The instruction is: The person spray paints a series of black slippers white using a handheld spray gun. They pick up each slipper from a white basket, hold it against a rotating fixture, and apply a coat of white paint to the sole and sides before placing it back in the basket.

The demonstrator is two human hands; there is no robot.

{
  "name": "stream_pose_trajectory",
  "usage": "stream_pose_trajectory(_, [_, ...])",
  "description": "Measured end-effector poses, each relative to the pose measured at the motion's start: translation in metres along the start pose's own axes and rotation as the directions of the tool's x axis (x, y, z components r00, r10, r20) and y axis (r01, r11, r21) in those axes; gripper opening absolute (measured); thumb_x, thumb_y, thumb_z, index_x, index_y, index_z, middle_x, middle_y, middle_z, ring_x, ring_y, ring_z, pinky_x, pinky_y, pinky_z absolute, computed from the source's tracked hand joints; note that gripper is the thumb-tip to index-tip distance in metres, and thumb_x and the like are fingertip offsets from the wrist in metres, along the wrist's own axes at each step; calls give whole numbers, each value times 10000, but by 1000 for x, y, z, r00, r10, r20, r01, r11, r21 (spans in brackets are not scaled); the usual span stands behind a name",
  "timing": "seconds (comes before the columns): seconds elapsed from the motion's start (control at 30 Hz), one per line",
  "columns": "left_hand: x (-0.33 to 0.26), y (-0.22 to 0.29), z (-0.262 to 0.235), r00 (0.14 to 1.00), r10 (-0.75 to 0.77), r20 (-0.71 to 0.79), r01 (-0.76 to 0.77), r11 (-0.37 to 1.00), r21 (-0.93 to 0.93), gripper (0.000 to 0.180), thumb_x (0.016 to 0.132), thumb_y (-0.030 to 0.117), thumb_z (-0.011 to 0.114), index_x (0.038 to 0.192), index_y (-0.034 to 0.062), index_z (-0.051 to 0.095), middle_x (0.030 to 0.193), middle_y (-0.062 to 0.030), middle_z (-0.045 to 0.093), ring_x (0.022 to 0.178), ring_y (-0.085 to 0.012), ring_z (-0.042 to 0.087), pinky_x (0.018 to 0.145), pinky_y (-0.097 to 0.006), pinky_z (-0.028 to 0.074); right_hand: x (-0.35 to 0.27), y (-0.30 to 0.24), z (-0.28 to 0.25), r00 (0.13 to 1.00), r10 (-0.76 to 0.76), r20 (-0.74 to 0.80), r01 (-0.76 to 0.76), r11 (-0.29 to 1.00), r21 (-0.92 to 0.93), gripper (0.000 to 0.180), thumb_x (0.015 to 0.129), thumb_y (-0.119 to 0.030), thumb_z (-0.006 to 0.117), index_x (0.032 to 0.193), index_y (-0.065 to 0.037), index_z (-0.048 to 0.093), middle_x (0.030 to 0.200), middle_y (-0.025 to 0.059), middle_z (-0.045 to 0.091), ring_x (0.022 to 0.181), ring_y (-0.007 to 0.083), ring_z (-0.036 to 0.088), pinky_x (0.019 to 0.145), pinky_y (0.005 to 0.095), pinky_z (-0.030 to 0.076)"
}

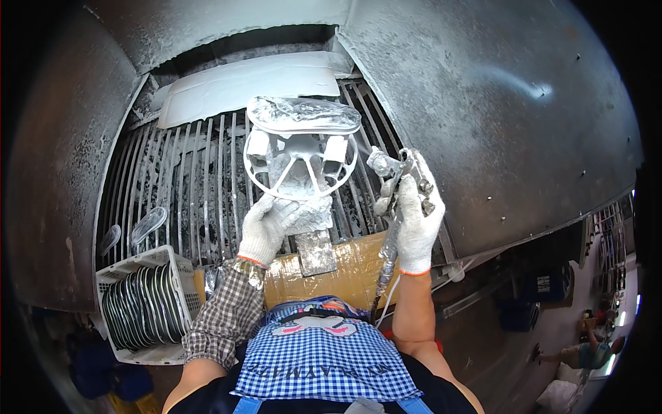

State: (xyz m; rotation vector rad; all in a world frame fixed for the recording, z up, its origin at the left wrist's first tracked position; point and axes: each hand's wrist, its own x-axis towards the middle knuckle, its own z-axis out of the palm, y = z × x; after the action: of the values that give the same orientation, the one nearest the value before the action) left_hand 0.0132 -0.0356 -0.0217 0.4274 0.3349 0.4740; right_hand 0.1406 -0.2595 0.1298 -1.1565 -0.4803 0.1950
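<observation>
My right hand, in a white knit glove, is closed around a spray gun crusted with silvery paint. A hose wrapped in silvery material runs down from the gun, whose nozzle points left. My left hand, gloved too, grips the near rim of a white spoked wheel-shaped stand; some of its fingertips are hard to make out. Across the far side of the wheel lies a shiny, silvery oblong piece shaped like a shoe sole. Two white blocks stand between wheel and piece.
Metal bars form the booth floor, with stained walls around. A pale board lies at the back. Left, a white crate holds several dark-edged sole-shaped pieces; two clear soles lie beyond it. Brown cardboard lines the front edge.
</observation>
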Motion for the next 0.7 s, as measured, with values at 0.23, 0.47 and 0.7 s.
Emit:
stream_pose_trajectory(0.23, [-4, 13, 7, 997, 42, -64, -41, 999, 24, 457, 982, 165, 576, 1361, -91, 562, 1303, -294, 648, 1219, -438, 659, 1074, -562, 556, -3, -5, -14, 994, -88, -69, 84, 994, -67, 463, 1115, -154, 572, 1545, 7, 512, 941, 60, 691, 697, 80, 622, 607, 237, 540])
stream_pose_trajectory(0.47, [2, 25, -19, 993, 101, -54, -97, 993, 63, 520, 989, 217, 605, 1413, -80, 556, 1370, -315, 632, 1224, -441, 669, 1033, -553, 582, -26, -25, -5, 998, 45, 32, -46, 999, 9, 520, 1096, -139, 634, 1564, 31, 484, 951, 49, 685, 747, 79, 618, 659, 240, 546])
stream_pose_trajectory(0.7, [9, 43, -22, 992, 111, -55, -111, 994, 13, 458, 997, 197, 601, 1362, -70, 524, 1407, -352, 602, 1236, -455, 662, 1011, -550, 590, -28, -18, -18, 999, -30, -22, 28, 998, -56, 523, 1104, -182, 611, 1569, 19, 480, 993, 69, 700, 761, 85, 638, 672, 242, 559])
